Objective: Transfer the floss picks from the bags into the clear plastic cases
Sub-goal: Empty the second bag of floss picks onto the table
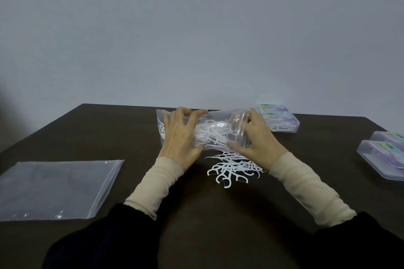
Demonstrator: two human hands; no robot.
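I'm holding a clear zip bag (215,132) w/ both hands over the dark table (131,129). My left hand (180,137) is lying on the bag's left part, fingers curled & pinching the top edge at the tips. My right hand (256,137) is gripping the bag's right end, thumb underneath, fingers curled over the bunched plastic. Between my fingers, inside the bag, white floss picks (211,134) are clumping together. Just below my right thumb, a loose pile of picks (232,167) is lying on the table. Beyond my right fingers, 2 clear plastic cases (278,120) are sitting side by side; 2 more cases (384,155) well right of my wrist. Far left of my left hand, an empty flat zip bag (56,188) is lying.
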